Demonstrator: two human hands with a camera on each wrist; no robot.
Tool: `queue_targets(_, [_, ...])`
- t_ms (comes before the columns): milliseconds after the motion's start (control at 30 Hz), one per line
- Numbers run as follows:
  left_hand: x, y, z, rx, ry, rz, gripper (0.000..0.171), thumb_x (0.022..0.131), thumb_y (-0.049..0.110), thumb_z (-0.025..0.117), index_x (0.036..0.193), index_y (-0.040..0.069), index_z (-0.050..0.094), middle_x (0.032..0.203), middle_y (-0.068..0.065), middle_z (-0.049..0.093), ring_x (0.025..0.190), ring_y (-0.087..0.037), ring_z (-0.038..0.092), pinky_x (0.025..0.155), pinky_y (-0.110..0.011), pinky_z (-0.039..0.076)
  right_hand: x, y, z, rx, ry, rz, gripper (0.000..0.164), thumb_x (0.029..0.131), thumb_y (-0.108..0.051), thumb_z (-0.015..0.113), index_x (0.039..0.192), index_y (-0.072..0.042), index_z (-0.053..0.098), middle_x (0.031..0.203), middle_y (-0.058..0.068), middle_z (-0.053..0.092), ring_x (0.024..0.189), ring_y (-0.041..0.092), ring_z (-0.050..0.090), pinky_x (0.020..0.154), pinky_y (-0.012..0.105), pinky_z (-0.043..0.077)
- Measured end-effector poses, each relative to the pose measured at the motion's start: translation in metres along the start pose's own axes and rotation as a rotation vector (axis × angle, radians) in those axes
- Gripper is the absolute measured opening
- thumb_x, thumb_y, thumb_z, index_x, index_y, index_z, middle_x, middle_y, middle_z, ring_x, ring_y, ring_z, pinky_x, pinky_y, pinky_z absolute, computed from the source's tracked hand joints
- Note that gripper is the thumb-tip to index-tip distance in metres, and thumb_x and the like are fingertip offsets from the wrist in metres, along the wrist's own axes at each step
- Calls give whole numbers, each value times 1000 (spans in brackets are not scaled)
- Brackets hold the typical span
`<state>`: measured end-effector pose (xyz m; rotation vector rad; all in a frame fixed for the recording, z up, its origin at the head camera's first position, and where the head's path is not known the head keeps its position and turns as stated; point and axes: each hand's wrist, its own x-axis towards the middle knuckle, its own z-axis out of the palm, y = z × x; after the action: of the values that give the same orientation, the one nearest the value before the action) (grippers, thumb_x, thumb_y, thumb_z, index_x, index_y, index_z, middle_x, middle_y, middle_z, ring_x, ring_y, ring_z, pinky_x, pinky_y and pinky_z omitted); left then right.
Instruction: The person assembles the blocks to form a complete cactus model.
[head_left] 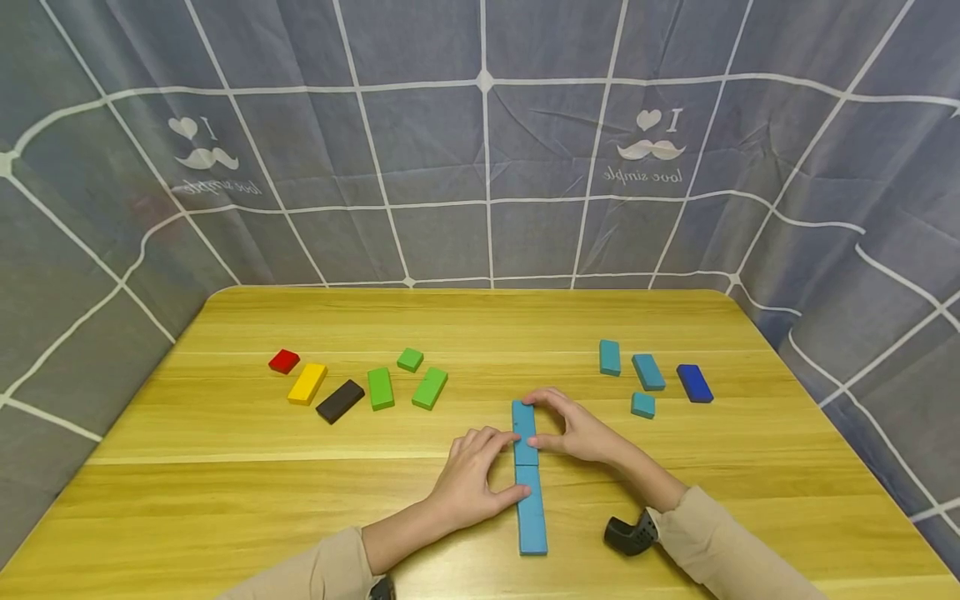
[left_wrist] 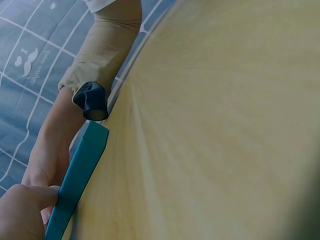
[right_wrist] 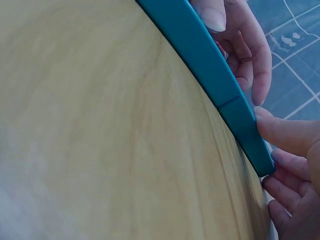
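Note:
Two light-blue rectangular blocks, a far one (head_left: 524, 421) and a near one (head_left: 532, 525), lie end to end in a line on the table. My right hand (head_left: 573, 429) pinches the far block, thumb against its right side and forefinger at its far end. My left hand (head_left: 468, 479) has its fingers spread on the left of the line. Its thumb touches the near block and its forefinger meets the far block's left edge. In the right wrist view the seam between the blocks shows on the blue side face (right_wrist: 205, 65).
At the left lie a red block (head_left: 284, 361), a yellow block (head_left: 307, 384), a black block (head_left: 341, 402) and several green blocks (head_left: 381, 388). Several blue blocks (head_left: 648, 372) and a dark-blue block (head_left: 695, 383) lie at the right. A grey checked curtain (head_left: 427, 150) surrounds the wooden table (head_left: 300, 500).

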<state>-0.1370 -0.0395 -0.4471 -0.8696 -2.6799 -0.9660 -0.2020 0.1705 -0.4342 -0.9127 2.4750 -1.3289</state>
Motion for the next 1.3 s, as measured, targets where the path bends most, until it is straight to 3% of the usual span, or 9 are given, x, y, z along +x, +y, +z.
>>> queue_targets(167, [0, 0, 0, 6, -5, 0, 57, 77, 45, 67, 122, 13, 54, 110, 3, 54, 97, -15, 46, 83, -35, 34, 1, 0, 0, 1, 1, -5, 51, 79, -7, 70, 124, 1, 47, 127, 17, 46, 123, 34, 38, 101, 51, 26])
queue_targets(633, [0, 1, -2, 14, -20, -4, 56, 77, 44, 67, 122, 13, 55, 105, 2, 55, 91, -13, 44, 80, -34, 32, 0, -1, -1, -26, -16, -27, 48, 82, -21, 68, 123, -5, 48, 126, 11, 47, 122, 31, 39, 100, 51, 28])
queue_targets(800, [1, 1, -2, 6, -33, -22, 57, 76, 45, 67, 123, 14, 55, 105, 3, 55, 90, -13, 43, 80, -33, 32, -2, -1, -6, 63, -12, 16, 55, 83, -18, 68, 129, -2, 43, 131, 15, 45, 126, 33, 36, 102, 51, 25])
queue_targets(900, [1, 1, -2, 4, -29, -26, 57, 76, 45, 67, 123, 14, 55, 106, 3, 55, 90, -13, 43, 80, -33, 32, -5, 0, -15, 106, 52, 46, 54, 84, -14, 66, 131, 0, 42, 131, 19, 45, 125, 35, 38, 102, 51, 26])
queue_targets(1033, [1, 0, -2, 1, -19, -28, 57, 75, 45, 67, 122, 15, 56, 106, 4, 55, 89, -12, 43, 80, -33, 32, -12, 4, -32, 71, 207, 50, 47, 86, -10, 63, 128, 0, 46, 125, 21, 49, 114, 36, 47, 95, 50, 35])
queue_targets(1167, [1, 1, -1, -10, -11, -26, 57, 75, 44, 68, 123, 16, 56, 105, 4, 55, 90, -12, 43, 80, -33, 32, -28, 13, -52, -2, 366, 58, 42, 85, -6, 63, 124, 1, 50, 114, 20, 52, 98, 29, 52, 82, 35, 44])
queue_targets(1300, [1, 0, -1, -11, -7, -22, 57, 75, 44, 68, 123, 16, 56, 105, 4, 55, 90, -13, 44, 80, -33, 32, -48, 24, -68, -106, 483, 97, 42, 83, -7, 66, 121, 2, 53, 104, 18, 53, 85, 14, 51, 68, 21, 41])
